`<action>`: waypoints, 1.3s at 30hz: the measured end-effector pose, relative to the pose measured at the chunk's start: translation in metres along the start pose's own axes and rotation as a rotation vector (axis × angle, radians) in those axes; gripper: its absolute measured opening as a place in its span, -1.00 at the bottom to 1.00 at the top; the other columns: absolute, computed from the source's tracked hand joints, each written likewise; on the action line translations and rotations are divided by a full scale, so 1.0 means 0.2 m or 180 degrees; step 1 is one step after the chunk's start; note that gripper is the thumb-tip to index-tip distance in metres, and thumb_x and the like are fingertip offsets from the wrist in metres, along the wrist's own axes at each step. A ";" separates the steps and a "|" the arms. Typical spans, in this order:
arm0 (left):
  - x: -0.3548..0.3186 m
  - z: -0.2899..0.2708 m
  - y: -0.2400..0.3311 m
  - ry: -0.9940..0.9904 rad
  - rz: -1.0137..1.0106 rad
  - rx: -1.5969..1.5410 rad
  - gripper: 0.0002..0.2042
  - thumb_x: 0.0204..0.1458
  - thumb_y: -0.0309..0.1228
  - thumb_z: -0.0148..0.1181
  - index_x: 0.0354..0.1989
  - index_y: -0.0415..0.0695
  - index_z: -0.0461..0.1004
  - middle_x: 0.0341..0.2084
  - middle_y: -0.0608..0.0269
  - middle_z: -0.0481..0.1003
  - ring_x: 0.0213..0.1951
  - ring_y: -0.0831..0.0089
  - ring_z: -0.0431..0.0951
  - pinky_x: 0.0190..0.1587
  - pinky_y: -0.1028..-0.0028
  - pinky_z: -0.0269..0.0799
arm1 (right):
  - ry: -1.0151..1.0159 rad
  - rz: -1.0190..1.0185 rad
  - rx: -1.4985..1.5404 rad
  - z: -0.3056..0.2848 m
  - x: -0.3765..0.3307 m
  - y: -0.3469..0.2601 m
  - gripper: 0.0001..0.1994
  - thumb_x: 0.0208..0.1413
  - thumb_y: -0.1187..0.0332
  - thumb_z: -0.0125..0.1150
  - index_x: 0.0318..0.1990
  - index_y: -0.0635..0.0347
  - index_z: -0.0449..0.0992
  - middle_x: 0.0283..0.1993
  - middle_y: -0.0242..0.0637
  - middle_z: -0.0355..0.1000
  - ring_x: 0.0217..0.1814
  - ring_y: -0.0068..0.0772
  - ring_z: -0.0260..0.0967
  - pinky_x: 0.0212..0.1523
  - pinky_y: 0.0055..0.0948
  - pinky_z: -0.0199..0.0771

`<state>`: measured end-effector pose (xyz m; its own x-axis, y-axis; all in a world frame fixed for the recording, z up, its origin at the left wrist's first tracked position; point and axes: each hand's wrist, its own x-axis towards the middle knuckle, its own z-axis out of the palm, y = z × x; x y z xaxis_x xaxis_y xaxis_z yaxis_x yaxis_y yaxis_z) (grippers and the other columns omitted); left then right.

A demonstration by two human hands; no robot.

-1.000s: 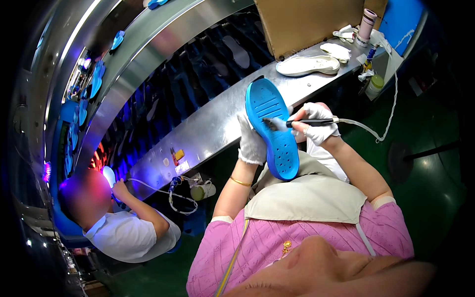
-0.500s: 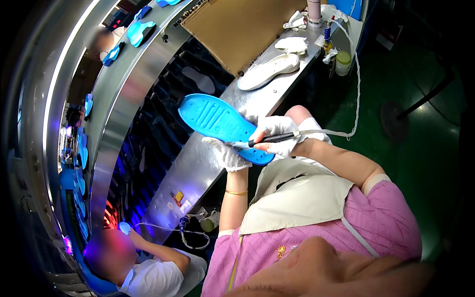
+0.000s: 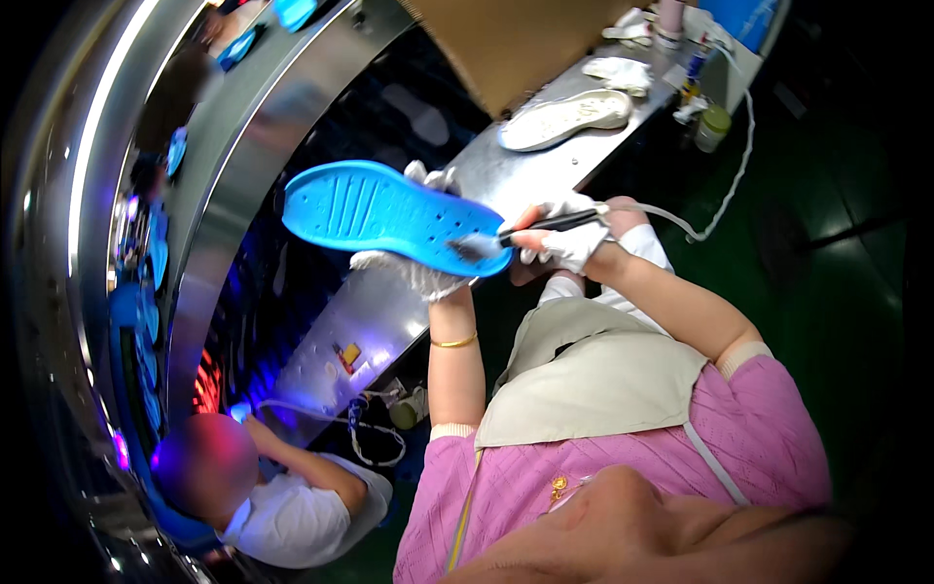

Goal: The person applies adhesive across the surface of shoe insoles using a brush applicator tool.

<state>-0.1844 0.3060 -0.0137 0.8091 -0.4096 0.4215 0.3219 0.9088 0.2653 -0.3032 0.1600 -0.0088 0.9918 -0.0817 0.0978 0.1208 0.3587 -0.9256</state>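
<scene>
A blue shoe sole (image 3: 389, 216), with ridges and small holes on its upward face, lies across my gloved left hand (image 3: 418, 273). The fingers of that hand wrap under it, gripping both long edges. In my right hand (image 3: 569, 237), gloved with bare fingertips, is a black-handled brush (image 3: 555, 222) with a pale tube running from its end. Its bristles touch the sole near the rounded end closest to me. Beyond my hands, a white shoe-shaped piece (image 3: 566, 121) rests on the metal bench.
A metal bench (image 3: 341, 316) runs diagonally past me. Blue soles (image 3: 159, 253) sit along the conveyor at left. A cardboard sheet (image 3: 516, 49) stands behind the bench. White cloths (image 3: 619, 73) and a capped jar (image 3: 713, 127) are at far right. A co-worker (image 3: 292, 521) sits lower left.
The sole has shifted left and turned flatter toward view, showing more of its face. My right hand has moved slightly up and right, and the brush bristles now show against the sole.
</scene>
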 end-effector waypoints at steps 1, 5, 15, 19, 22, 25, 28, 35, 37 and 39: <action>0.01 -0.01 0.02 -0.0070 -0.0108 -0.0042 0.17 -0.35 0.45 0.14 0.27 -0.35 0.13 0.11 -0.04 0.39 0.11 0.05 0.45 0.36 0.08 0.15 | -0.0019 -0.0058 -0.0331 0.00 0.00 0.00 -0.93 0.10 0.41 0.31 -0.27 0.12 0.56 -0.42 -0.43 0.47 -0.42 -0.70 0.37 -0.56 -0.64 0.34; 0.04 -0.05 0.07 -0.0377 -0.0059 -0.0041 0.10 -0.35 0.43 0.17 0.32 -0.16 0.16 0.15 -0.11 0.37 0.09 -0.01 0.45 0.32 -0.03 0.17 | -0.0611 0.0383 0.0162 0.00 0.01 -0.01 -0.94 0.11 0.48 0.28 -0.27 0.19 0.54 -0.34 -0.34 0.48 -0.39 -0.64 0.40 -0.44 -0.64 0.40; 0.07 -0.09 0.16 -0.0459 -0.0596 0.0980 0.19 -0.39 0.58 -0.02 0.33 -0.17 0.14 0.13 -0.18 0.36 0.04 -0.04 0.50 0.14 0.03 0.44 | -0.0680 0.0877 -0.0898 -0.03 0.09 -0.11 -0.86 0.06 0.53 0.30 -0.26 0.14 0.47 -0.25 -0.31 0.46 -0.28 -0.47 0.47 -0.27 -0.40 0.63; 0.07 -0.04 0.20 -0.0252 -0.1016 0.1895 0.20 -0.37 0.56 0.01 0.32 -0.23 0.14 0.11 -0.14 0.39 -0.02 0.08 0.56 0.07 0.12 0.52 | -0.1162 0.1280 -0.0875 -0.08 0.14 -0.18 -0.77 -0.09 0.61 0.37 -0.26 0.17 0.52 -0.22 -0.31 0.46 -0.20 -0.41 0.45 -0.13 -0.38 0.57; 0.08 0.01 0.22 -0.0195 -0.1439 0.1885 0.11 -0.31 0.46 0.15 0.26 -0.30 0.22 0.05 -0.08 0.45 -0.02 0.12 0.56 0.01 0.19 0.57 | -0.1066 0.1393 -0.0769 -0.09 0.15 -0.18 -0.85 -0.18 0.58 0.37 -0.40 0.21 0.55 -0.28 -0.26 0.52 -0.18 -0.45 0.44 -0.11 -0.47 0.46; 0.10 0.06 0.21 0.0007 -0.1636 0.2127 0.02 -0.19 0.41 0.14 0.22 -0.31 0.26 -0.04 -0.10 0.49 -0.09 0.15 0.60 -0.04 0.23 0.60 | -0.1162 0.0704 -0.1226 -0.06 0.14 -0.14 -0.86 -0.05 0.48 0.35 -0.31 0.14 0.54 -0.24 -0.34 0.49 -0.17 -0.49 0.43 -0.06 -0.45 0.45; 0.14 0.07 0.21 0.0312 -0.2085 0.2314 -0.10 -0.07 0.38 0.07 0.16 -0.27 0.33 -0.17 -0.08 0.54 -0.19 0.19 0.62 -0.14 0.29 0.62 | -0.1164 0.1232 -0.2023 -0.03 0.12 -0.13 -0.87 0.08 0.39 0.30 -0.22 0.04 0.52 -0.14 -0.44 0.46 -0.12 -0.51 0.42 0.00 -0.45 0.41; 0.17 -0.01 0.19 0.1055 -0.2636 0.2571 -0.23 0.02 0.31 0.07 0.12 -0.19 0.40 -0.22 0.02 0.55 -0.31 0.27 0.60 -0.24 0.36 0.60 | -0.1142 0.1358 -0.0960 -0.06 0.17 -0.18 -0.84 -0.11 0.55 0.37 -0.34 0.14 0.56 -0.21 -0.35 0.47 -0.13 -0.46 0.40 -0.05 -0.43 0.48; 0.19 -0.01 0.19 0.1115 -0.2563 0.2566 -0.26 0.03 0.29 0.08 0.11 -0.16 0.41 -0.24 0.07 0.54 -0.34 0.33 0.58 -0.27 0.40 0.58 | -0.1072 0.0967 -0.1852 -0.06 0.19 -0.16 -0.87 -0.01 0.42 0.31 -0.27 0.03 0.55 -0.10 -0.41 0.47 -0.03 -0.44 0.38 0.07 -0.39 0.35; 0.19 0.00 0.19 0.1282 -0.2577 0.2737 -0.30 0.05 0.26 0.09 0.10 -0.14 0.43 -0.24 0.13 0.54 -0.33 0.40 0.55 -0.27 0.42 0.55 | -0.1225 0.1290 -0.2407 -0.06 0.19 -0.15 -0.90 0.06 0.27 0.25 -0.25 -0.10 0.54 -0.04 -0.48 0.45 0.07 -0.37 0.34 0.19 -0.36 0.24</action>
<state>-0.1404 0.3254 0.0131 0.6703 -0.6359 -0.3826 0.4947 -0.0014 0.8691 -0.2696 0.1352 0.0190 0.9140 0.2787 -0.2948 -0.1610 -0.4178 -0.8941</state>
